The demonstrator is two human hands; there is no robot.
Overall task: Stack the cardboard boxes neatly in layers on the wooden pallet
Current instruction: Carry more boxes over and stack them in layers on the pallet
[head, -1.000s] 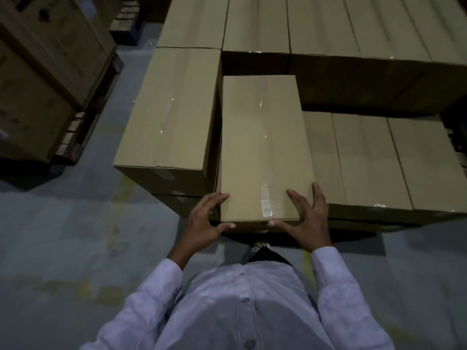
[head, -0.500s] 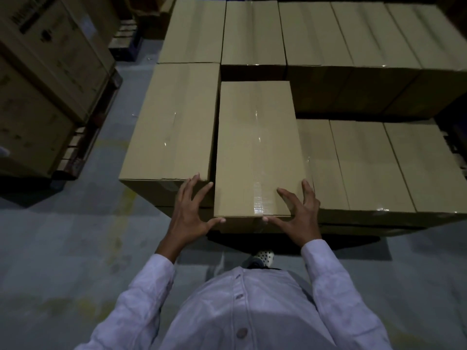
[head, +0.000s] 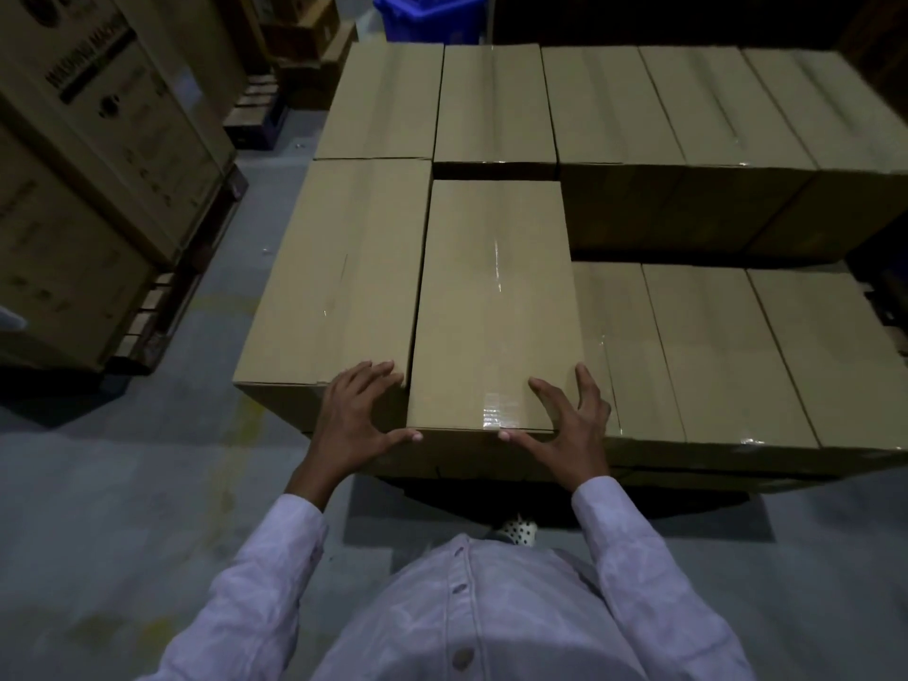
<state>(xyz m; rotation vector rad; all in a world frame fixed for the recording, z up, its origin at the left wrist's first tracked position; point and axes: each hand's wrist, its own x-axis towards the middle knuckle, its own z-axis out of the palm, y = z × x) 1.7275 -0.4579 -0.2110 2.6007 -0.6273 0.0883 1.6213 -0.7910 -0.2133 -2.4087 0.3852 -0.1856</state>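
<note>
Left hand [head: 361, 420]: fingers spread and almost straight, closed round nothing. The thumb tip touches the near top edge of the box [head: 496, 307]. The other fingertips lie at the near corner, where this box meets the left box [head: 334, 277].

Right hand [head: 570, 427]: fingers spread and slightly bent, also closed round nothing. The thumb tip rests on the same near top edge. The forefinger lies on the box top and the outer fingers reach its right edge. A strip of tape [head: 494, 417] crosses the edge between the two thumbs.

The box lies flat between the hands, its long side running away from the fingertips. Its left side is against the left box, and the two tops are about level. Its far end meets the far row [head: 638, 105]. Right of the right fingers, the lower boxes [head: 697, 356] form a layer one step down. The pallet under the stack is hidden in shadow.

Behind the wrists are pale sleeves [head: 265, 567], and a shoe [head: 516, 528] on the grey floor [head: 123, 484]. Well left of the left hand, printed cartons [head: 88, 199] stand on a side pallet [head: 147, 317]. Beyond the far row is a blue bin [head: 432, 17].
</note>
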